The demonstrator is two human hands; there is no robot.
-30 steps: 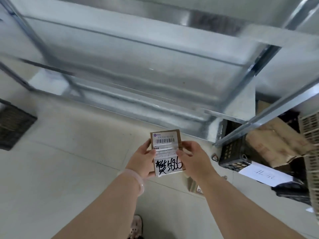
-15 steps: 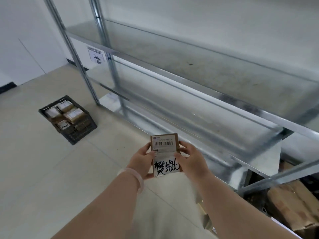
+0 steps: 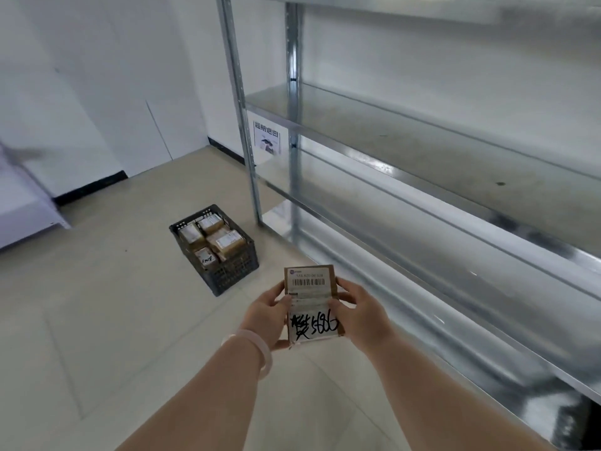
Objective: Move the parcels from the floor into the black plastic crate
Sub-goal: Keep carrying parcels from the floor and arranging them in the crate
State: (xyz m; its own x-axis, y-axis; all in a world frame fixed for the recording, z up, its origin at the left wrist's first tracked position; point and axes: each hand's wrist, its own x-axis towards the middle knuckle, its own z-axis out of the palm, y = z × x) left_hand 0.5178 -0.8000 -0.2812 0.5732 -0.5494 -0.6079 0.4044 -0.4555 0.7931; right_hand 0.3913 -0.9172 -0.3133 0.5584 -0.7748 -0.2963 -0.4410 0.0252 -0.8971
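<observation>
I hold a small brown parcel with a barcode label and black handwriting in front of me, well above the floor. My left hand grips its left edge and my right hand grips its right edge. The black plastic crate stands on the tiled floor ahead and to the left, beside the rack's corner post. Several brown labelled parcels lie inside it, filling it close to the rim.
A tall metal shelving rack with bare shelves runs along my right side. A paper sign hangs at its far end. White walls with a black skirting close the room; a pale blurred object sits at far left.
My view has swung up and to the left, away from the boxes under the rack. The crate has come into view and nearer the centre. Both hands still hold the parcel the same way.
</observation>
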